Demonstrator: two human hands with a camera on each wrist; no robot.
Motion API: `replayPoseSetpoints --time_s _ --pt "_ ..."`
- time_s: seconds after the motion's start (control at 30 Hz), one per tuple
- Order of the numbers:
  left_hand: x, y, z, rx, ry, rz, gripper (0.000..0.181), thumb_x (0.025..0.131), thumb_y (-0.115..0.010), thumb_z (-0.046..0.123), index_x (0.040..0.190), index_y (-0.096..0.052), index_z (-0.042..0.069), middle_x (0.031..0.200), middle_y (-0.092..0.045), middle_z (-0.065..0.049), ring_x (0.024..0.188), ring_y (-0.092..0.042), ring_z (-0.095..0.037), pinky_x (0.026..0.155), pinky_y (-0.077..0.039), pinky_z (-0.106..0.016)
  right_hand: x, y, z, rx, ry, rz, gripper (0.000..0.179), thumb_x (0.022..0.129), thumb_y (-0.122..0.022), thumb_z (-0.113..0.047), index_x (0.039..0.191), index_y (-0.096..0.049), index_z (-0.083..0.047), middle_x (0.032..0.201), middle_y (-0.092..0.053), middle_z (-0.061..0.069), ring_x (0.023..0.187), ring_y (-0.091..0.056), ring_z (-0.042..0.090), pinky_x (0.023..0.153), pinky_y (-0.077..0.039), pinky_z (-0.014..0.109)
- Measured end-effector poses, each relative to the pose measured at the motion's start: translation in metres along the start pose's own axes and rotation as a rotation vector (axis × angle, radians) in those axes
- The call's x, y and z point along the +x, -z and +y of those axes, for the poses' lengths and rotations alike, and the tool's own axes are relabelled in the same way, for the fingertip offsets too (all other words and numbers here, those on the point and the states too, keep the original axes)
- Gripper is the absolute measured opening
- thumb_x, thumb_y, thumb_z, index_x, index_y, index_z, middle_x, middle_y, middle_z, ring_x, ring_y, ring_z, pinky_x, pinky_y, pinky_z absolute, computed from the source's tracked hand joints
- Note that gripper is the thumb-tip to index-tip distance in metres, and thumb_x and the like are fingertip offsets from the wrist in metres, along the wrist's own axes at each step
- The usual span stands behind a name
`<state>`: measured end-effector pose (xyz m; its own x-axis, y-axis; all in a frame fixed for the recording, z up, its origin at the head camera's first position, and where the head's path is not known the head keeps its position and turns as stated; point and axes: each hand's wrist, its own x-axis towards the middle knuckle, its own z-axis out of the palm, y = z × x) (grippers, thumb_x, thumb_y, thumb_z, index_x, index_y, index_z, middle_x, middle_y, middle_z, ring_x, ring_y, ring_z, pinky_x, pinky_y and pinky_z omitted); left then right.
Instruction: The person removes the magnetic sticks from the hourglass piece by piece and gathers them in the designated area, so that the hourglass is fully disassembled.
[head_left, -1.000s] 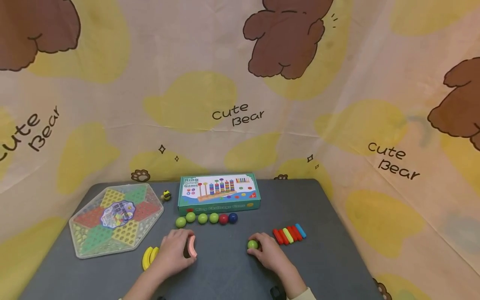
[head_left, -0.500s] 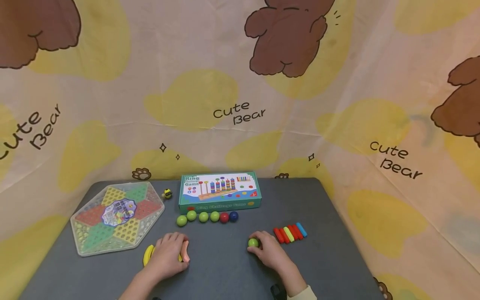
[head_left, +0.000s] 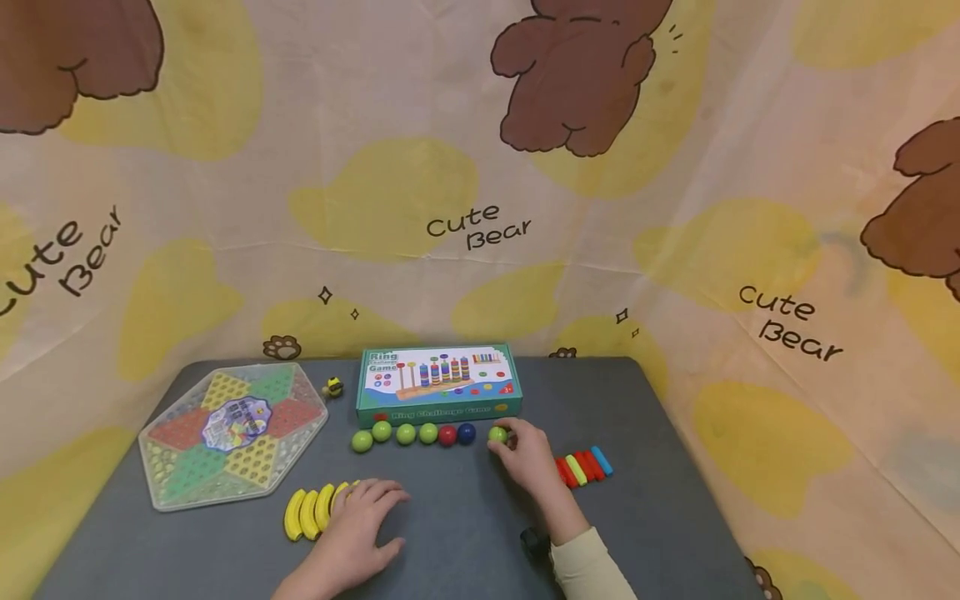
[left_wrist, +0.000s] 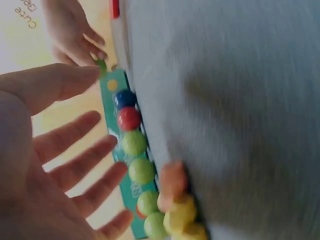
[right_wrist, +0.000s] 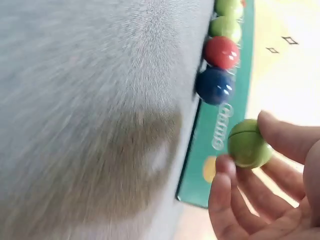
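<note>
My right hand [head_left: 528,460] pinches a green ball [right_wrist: 249,143] between thumb and fingers, just right of a row of balls. That row ends in a blue ball [head_left: 466,433] and a red ball [head_left: 447,435], with several green balls [head_left: 406,434] to their left. With fingers spread, my left hand [head_left: 362,531] hovers by several small yellow bananas [head_left: 307,514] lined up side by side, and nothing is in its grasp. A curved pink piece [left_wrist: 173,181] shows beyond the bananas in the left wrist view; in the head view the hand hides it.
Behind the balls lies a green ring game box [head_left: 438,387]. At the left is a hexagonal board-game case [head_left: 236,433], with a small bee figure [head_left: 333,387] near it. Several coloured sticks [head_left: 585,468] lie to the right on the dark grey table [head_left: 465,550].
My left hand carried the pink piece left to the bananas, let it go and drew back right. My right hand moved the green ball forward, up to the row's right end.
</note>
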<state>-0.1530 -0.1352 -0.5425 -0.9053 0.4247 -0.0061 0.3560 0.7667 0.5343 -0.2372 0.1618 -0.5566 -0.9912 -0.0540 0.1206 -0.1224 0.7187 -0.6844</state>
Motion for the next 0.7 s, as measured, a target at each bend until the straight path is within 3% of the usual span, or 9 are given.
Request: replayPoseSetpoints --time_s 0.1,0.23,0.43,0.57,0.7 --pt "0.001 -0.006 0.006 -0.055 -0.04 0.018 0.041 0.082 -0.082 0.027 0.119 -0.069 0.019 0.121 -0.064 0.004 0.119 -0.056 -0.027 0.101 -0.036 -0.066 0.014 -0.009 0.0 -0.011 -0.029 -0.003 0.033 0.087 -0.081 -0.021 0.116 -0.072 -0.01 0.099 -0.07 0.005 0.079 -0.056 0.017 0.07 -0.05 0.032" --pt "0.001 -0.01 0.007 -0.066 -0.048 0.043 0.037 0.082 -0.082 0.026 0.117 -0.069 0.02 0.119 -0.065 0.006 0.115 -0.057 -0.024 0.103 -0.037 -0.064 0.027 -0.02 0.003 -0.001 -0.062 -0.021 0.035 0.086 -0.081 -0.019 0.118 -0.071 -0.008 0.102 -0.07 0.009 0.082 -0.056 0.019 0.073 -0.052 0.035" --pt "0.002 -0.008 0.004 -0.083 -0.049 0.057 0.035 0.083 -0.082 0.026 0.115 -0.07 0.019 0.116 -0.066 0.005 0.114 -0.058 -0.025 0.108 -0.034 -0.066 0.031 -0.027 0.008 0.013 -0.094 -0.049 0.033 0.086 -0.081 -0.019 0.115 -0.071 -0.007 0.098 -0.068 0.007 0.083 -0.055 0.019 0.073 -0.05 0.034" --pt "0.001 -0.001 0.002 -0.081 -0.049 0.089 0.033 0.083 -0.082 0.028 0.113 -0.071 0.02 0.115 -0.066 0.007 0.111 -0.059 -0.023 0.102 -0.042 -0.06 0.029 -0.023 0.007 0.013 -0.092 -0.046 0.041 0.086 -0.082 -0.023 0.121 -0.069 -0.008 0.106 -0.069 0.009 0.087 -0.057 0.021 0.079 -0.053 0.039" --pt "-0.002 0.015 -0.007 -0.044 -0.045 0.165 0.028 0.082 -0.084 0.028 0.107 -0.072 0.025 0.114 -0.066 0.009 0.11 -0.06 -0.021 0.091 -0.048 -0.054 0.024 -0.01 -0.002 0.005 -0.087 -0.014 0.053 0.087 -0.08 -0.03 0.133 -0.062 -0.01 0.12 -0.068 0.013 0.098 -0.063 0.026 0.085 -0.056 0.046"
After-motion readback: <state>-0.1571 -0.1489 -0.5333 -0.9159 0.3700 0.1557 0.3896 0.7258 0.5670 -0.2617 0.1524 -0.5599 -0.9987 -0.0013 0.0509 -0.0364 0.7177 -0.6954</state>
